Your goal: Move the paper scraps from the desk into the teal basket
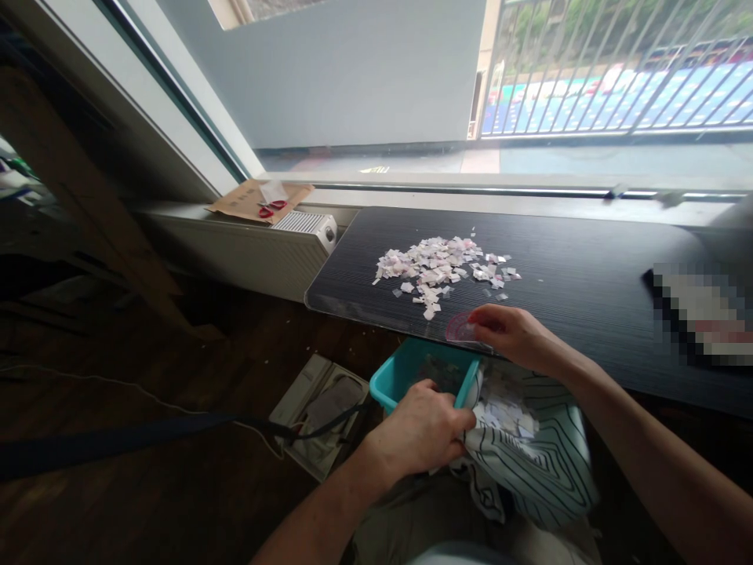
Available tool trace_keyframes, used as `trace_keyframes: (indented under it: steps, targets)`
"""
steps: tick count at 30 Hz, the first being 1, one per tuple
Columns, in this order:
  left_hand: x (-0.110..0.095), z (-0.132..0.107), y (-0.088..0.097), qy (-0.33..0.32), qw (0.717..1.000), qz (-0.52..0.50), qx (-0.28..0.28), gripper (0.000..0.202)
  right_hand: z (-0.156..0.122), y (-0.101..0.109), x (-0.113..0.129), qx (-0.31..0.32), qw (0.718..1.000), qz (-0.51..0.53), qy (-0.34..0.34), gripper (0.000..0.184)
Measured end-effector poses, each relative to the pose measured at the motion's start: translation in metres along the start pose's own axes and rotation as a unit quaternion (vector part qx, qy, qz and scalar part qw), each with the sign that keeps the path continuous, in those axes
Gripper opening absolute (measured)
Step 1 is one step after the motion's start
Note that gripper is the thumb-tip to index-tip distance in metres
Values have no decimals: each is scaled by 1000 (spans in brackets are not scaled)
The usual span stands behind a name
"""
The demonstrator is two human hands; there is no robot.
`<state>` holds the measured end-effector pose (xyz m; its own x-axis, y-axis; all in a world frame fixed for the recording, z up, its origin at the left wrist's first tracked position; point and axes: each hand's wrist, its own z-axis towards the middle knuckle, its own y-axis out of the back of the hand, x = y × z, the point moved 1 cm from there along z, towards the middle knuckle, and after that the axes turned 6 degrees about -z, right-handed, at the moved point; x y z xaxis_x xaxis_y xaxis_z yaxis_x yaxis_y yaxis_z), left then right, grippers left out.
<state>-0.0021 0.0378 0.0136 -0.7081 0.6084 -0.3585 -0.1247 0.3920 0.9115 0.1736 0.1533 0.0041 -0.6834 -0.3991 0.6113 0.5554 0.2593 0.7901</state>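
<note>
A pile of small white and pink paper scraps (442, 267) lies on the dark ribbed desk (588, 267). My right hand (513, 336) rests at the desk's front edge, fingers closed on a thin pink translucent piece (460, 328). Below the edge, my left hand (420, 430) grips the rim of a teal plastic bin (405, 369) together with striped white fabric (541, 463) in my lap. More paper scraps (506, 412) lie on that fabric beside the bin.
A white radiator (259, 247) stands left of the desk, with cardboard and red scissors (267, 209) on the sill above it. A cable (176, 408) and a flat grey device (321, 408) lie on the dark floor. A blurred-out item (700, 314) sits at the desk's right.
</note>
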Motion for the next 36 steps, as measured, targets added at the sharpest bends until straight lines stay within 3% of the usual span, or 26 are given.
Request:
trace_keyframes:
  steps: [2,8,13,23,27,32,36]
  targets:
    - [1,0,0,0,1000,-1,2,14,4,-2,5,10,1000,6,14,20]
    - [2,-2,-1,1,1000,-8,5,16,33,-6,26,-49,997,-52,14,22]
    - [1,-3,-2,6,1000,-13,-5,15,50,-7,30,-63,995,-71,9,22]
    - [4,-2,-3,-2,1000,-12,-13,15,33,3,21,-57,990,-132,-7,21]
    - [2,0,-2,-1,1000,-12,-4,16,37,1,27,-76,991,-108,1,22]
    - [1,-2,-1,3,1000,-17,5,17,44,-6,36,-47,992,-111,27,23]
    - [1,-3,1,9,1000,-19,8,15,33,2,34,-22,988,-151,32,22]
